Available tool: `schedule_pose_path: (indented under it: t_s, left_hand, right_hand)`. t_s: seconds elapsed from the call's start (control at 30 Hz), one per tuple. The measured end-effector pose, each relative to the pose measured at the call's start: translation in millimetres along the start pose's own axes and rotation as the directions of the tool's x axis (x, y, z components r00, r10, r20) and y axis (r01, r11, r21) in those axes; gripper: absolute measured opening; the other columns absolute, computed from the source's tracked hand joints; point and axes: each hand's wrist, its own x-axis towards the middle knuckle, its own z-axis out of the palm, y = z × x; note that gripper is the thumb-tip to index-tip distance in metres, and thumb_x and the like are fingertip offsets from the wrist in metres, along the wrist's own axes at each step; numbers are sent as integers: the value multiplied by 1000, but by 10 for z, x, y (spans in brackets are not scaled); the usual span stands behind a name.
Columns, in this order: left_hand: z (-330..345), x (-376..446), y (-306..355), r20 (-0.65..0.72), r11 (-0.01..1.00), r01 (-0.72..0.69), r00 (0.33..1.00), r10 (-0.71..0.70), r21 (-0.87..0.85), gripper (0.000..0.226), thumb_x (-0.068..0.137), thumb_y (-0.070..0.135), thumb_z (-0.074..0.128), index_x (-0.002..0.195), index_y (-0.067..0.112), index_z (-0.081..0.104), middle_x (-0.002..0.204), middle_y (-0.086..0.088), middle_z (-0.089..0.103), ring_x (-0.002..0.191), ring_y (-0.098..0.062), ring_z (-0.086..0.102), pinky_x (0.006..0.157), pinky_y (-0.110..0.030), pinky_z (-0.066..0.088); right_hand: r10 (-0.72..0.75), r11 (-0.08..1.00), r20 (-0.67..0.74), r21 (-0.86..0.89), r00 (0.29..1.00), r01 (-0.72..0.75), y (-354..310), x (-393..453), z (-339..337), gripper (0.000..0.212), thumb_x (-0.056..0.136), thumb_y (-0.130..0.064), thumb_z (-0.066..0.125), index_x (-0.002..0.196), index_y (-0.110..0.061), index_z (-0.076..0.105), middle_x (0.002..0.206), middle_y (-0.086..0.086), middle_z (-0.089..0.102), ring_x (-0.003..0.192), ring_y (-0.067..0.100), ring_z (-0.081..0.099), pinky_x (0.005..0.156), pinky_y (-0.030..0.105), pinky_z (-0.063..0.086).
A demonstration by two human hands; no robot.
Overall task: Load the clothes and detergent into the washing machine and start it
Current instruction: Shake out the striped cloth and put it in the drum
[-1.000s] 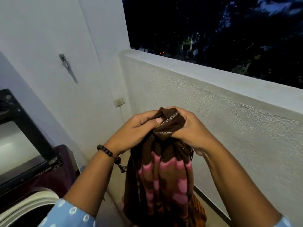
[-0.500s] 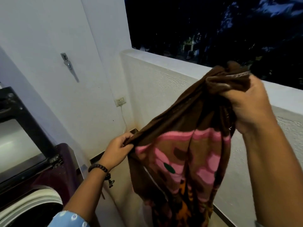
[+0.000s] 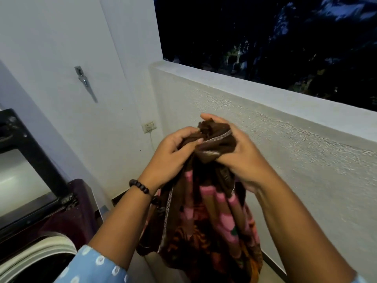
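We held the brown and pink cloth [image 3: 206,211] bunched at its top edge, up in front of the parapet wall [image 3: 265,139] and to the right of the washing machine [image 3: 67,213]. Our left hand [image 3: 173,158] had its fingers [image 3: 187,139] curled into the gathered fabric, and our right hand [image 3: 240,154] closed round the same bunch from the other side, the two hands touching across it. The rest of the cloth hung straight down between our forearms toward the floor. Holding it by one gathered end likely kept the long piece off the floor and in a narrow bundle that would pass easily through the machine's top opening. The machine's lid [image 3: 26,160] stood raised, and the pale rim of the tub [image 3: 38,250] showed beneath it, lower left of the cloth, so the drum was ready to receive the cloth. We judged that loading was not yet done for this piece, since none of it lay over the tub. No detergent was visible.
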Motion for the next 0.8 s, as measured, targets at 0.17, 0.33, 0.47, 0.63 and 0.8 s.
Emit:
schedule_pose_path:
  t_s: [0.17, 0.33, 0.47, 0.63, 0.8]
  left_hand:
    - [-85, -49, 112, 205, 999, -20, 979, 10, 44, 34, 89, 3, 45, 114, 16, 63, 111, 8, 66, 108, -5, 60, 95, -20, 44]
    - [-154, -202, -55, 194, 982, -4, 980, -33, 188, 36, 83, 4, 45, 115, 20, 46, 98, -7, 59, 86, -30, 56, 77, -46, 48]
    - [-300, -332, -313, 86, 888, 69, 989, -121, 456, 24, 74, 14, 50, 94, 27, 52, 81, 5, 60, 72, -11, 57, 65, -32, 44]
    - [-573, -464, -425, -88, 887, 156, 988, -131, 434, 24, 80, 1, 49, 88, 20, 60, 71, 13, 60, 62, -1, 53, 55, -16, 41]
    - [-414, -391, -113, -146, 994, 107, 983, -111, -36, 28, 93, -9, 42, 93, 10, 62, 77, 11, 68, 70, -2, 61, 62, -12, 46]
  right_hand:
    - [92, 994, 59, -60, 994, -89, 81, -18, -4, 65, 69, 9, 78, 125, -19, 59, 109, 0, 72, 102, 12, 68, 92, 28, 53]
    - [60, 995, -52, -80, 997, -64, 105, 18, -49, 39, 71, 14, 74, 95, -16, 70, 84, 2, 76, 83, 17, 71, 80, 34, 57]
    - [-5, 1000, -123, -28, 992, 1, -34, 48, -188, 37, 72, 15, 71, 89, -18, 68, 77, 2, 75, 79, 20, 73, 71, 32, 59]
    - [-96, 995, -201, -24, 975, 93, -281, 48, -490, 34, 73, 15, 69, 90, -14, 67, 75, 0, 74, 76, 19, 72, 66, 30, 59]
    - [-118, 993, -160, -5, 980, 119, -306, 32, -496, 33, 71, 13, 71, 95, -9, 66, 78, 2, 74, 79, 22, 72, 70, 33, 58]
